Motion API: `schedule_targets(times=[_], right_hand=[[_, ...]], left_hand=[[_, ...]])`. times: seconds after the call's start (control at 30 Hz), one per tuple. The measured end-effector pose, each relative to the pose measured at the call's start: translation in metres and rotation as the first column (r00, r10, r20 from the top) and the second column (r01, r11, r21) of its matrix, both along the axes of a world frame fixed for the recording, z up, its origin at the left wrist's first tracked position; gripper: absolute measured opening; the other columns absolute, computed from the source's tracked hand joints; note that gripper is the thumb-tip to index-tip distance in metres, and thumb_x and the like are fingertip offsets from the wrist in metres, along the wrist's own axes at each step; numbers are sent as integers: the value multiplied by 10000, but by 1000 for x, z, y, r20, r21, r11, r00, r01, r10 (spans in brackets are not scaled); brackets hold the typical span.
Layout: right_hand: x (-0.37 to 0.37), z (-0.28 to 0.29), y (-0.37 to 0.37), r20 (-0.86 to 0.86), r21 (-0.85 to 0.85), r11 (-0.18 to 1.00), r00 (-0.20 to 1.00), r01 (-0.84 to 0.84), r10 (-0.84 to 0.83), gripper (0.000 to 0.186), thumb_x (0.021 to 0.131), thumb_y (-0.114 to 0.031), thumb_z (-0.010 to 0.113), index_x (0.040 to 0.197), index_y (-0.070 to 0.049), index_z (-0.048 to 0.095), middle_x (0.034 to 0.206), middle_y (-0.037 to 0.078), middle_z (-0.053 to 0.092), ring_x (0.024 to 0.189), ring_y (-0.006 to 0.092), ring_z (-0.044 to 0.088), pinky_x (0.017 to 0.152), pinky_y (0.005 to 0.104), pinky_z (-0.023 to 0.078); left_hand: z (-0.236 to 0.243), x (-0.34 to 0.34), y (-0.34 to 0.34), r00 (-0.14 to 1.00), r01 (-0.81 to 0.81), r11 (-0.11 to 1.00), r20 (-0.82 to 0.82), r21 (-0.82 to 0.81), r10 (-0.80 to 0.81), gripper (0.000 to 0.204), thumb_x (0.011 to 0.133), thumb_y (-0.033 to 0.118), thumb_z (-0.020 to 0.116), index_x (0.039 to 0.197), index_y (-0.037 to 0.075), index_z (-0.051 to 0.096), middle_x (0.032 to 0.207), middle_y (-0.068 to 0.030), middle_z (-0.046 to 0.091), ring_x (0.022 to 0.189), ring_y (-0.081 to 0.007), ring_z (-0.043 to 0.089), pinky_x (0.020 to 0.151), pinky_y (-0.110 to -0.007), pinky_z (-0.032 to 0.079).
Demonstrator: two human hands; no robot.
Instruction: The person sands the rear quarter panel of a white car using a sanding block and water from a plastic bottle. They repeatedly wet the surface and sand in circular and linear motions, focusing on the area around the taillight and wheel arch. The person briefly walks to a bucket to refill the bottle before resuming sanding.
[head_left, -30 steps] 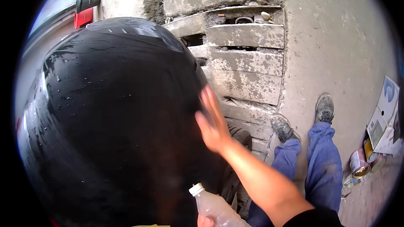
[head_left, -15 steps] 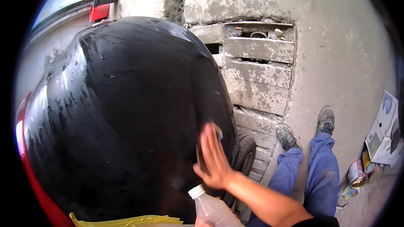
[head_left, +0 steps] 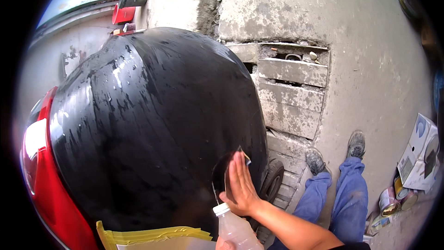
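A shiny red and white car light (head_left: 54, 171) sits at the far left. Next is a round, black car panel (head_left: 180, 115), wet with drops, and yellow tape (head_left: 155, 236) runs along its bottom. The left hand (head_left: 225, 245) holds a cloudy plastic bottle with a white cap (head_left: 236, 229) near the panel. Just above, the right hand (head_left: 241, 193) is flat, fingers straight and close together, over a thin piece with a pale corner (head_left: 247, 159) on the panel. Then come a black rubber tyre (head_left: 274, 178), blue trousers (head_left: 348, 192) and a white cardboard box (head_left: 414, 150).

No text is legible; the white box (head_left: 413, 150) bears 1 round blue emblem (head_left: 421, 126) and 1 grey patch (head_left: 406, 166).
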State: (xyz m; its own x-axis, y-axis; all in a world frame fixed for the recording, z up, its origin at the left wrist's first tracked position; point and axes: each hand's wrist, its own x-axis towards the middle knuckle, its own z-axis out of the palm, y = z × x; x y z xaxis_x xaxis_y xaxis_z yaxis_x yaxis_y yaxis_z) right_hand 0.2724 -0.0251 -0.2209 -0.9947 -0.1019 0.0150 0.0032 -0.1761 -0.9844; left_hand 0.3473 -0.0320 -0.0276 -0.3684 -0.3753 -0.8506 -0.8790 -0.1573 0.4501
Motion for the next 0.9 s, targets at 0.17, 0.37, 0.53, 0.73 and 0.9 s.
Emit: schedule_targets(times=[0.17,0.37,0.53,0.73,0.9], right_hand=[[-171,-14,10,-56,76,985,987,155,-151,822,966,-380,554,1508,96,160,1573,332,137,1477,475,114,1188,539,152],[-138,13,11,-196,-2,991,972,135,-133,870,935,-356,600,1519,93,137,1581,330,114,1482,479,100,1178,565,160],[-65,34,7,-142,4,999,989,52,-51,998,841,-381,691,1515,108,141,1573,351,111,1473,505,113,1159,600,172],[-253,16,20,-155,108,987,982,123,-106,777,974,-446,527,1488,76,269,1557,294,244,1460,459,198,1167,546,219],[-60,40,13,-210,-17,999,977,37,-40,761,866,-162,557,1506,93,233,1577,310,196,1477,461,184,1167,569,182]], left_hand=[[9,-7,5,997,-55,998,-56,21,56,961,818,685,643,1448,12,372,1145,-112,617,935,-220,652,791,-374,564],[17,-12,8,982,-178,983,-63,50,181,1034,756,701,696,1470,39,347,1117,-115,619,926,-231,654,782,-398,573],[25,-12,1,988,-137,990,-75,27,138,1025,750,683,717,1461,40,354,1083,-110,623,876,-225,654,745,-386,572],[18,-20,7,990,-104,993,-89,60,110,987,764,648,732,1451,39,369,1063,-99,620,845,-212,644,719,-370,567],[29,-20,1,991,-82,997,-109,10,82,971,788,644,712,1457,35,359,1072,-99,617,858,-214,643,737,-368,564]])
